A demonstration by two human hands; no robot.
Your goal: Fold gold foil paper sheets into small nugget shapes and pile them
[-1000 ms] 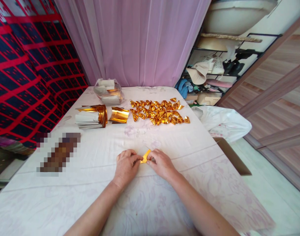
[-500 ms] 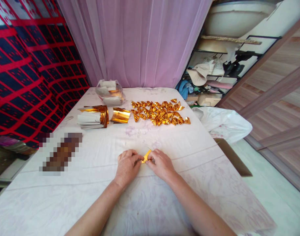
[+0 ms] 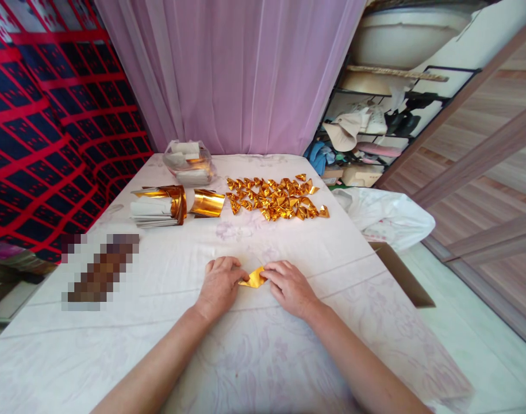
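A small piece of folded gold foil paper point(image 3: 256, 279) lies on the tablecloth between my hands. My left hand point(image 3: 221, 283) pinches its left end with thumb and fingers. At its right end, the fingers of my right hand point(image 3: 290, 286) are closed on the upper corner. Farther back, many folded gold foil pieces point(image 3: 284, 198) are spread in rough rows. To their left lie a few flat gold foil sheets point(image 3: 208, 203) and a thicker stack of foil-and-white paper sheets point(image 3: 159, 206).
A clear plastic bag point(image 3: 188, 163) of more sheets stands at the back left. A pixelated brown object point(image 3: 103, 270) lies on the left of the table point(image 3: 168, 356). Beyond the right edge are a white plastic bag point(image 3: 392, 215), a cardboard piece point(image 3: 403, 276) and a loaded shelf rack point(image 3: 375, 138).
My hands have moved slightly apart, and more of the folded gold paper shows between them. The whole view has shifted a little, so the table appears farther left.
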